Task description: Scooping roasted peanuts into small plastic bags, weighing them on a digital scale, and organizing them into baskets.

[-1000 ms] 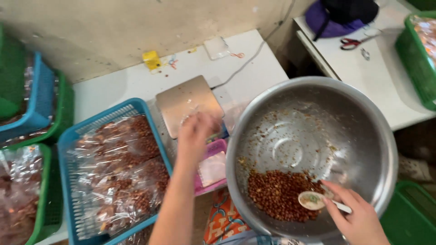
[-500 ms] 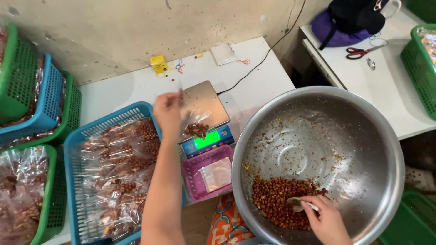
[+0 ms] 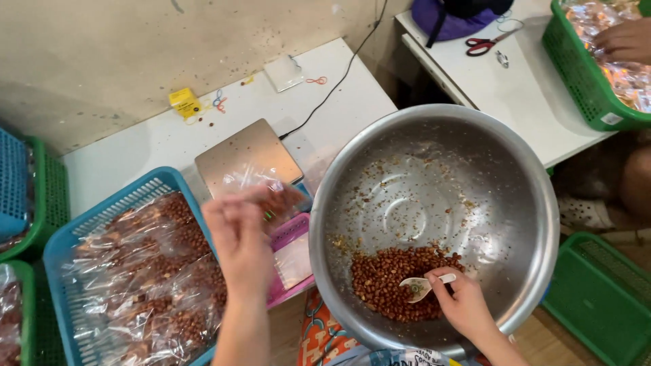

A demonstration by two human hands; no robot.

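Bowl (image 3: 434, 224), steel, the landmark; blue basket (image 3: 135, 271) of filled bags to its left; left hand (image 3: 237, 237), back from the scale (image 3: 247, 156), pinching clear bag (image 3: 271, 196); right hand (image 3: 461, 305) gripping spoon (image 3: 422, 286) over peanuts (image 3: 393, 285) inside the bowl.

We see a small clear plastic bag partly filled with reddish-brown peanuts (image 3: 274, 196), blurred, held up at the fingertips just above the front edge of the flat square metal weighing scale (image 3: 247, 157). It hangs loosely, its upper film crumpled and see-through, the nuts gathered low. We also see a small pale plastic spoon (image 3: 422, 285), lying nearly level with its bowl pointing left and resting on the heap of loose reddish-brown peanuts (image 3: 393, 281). That heap sits at the near bottom of the large round steel bowl (image 3: 475, 176), whose walls are flecked with husk.
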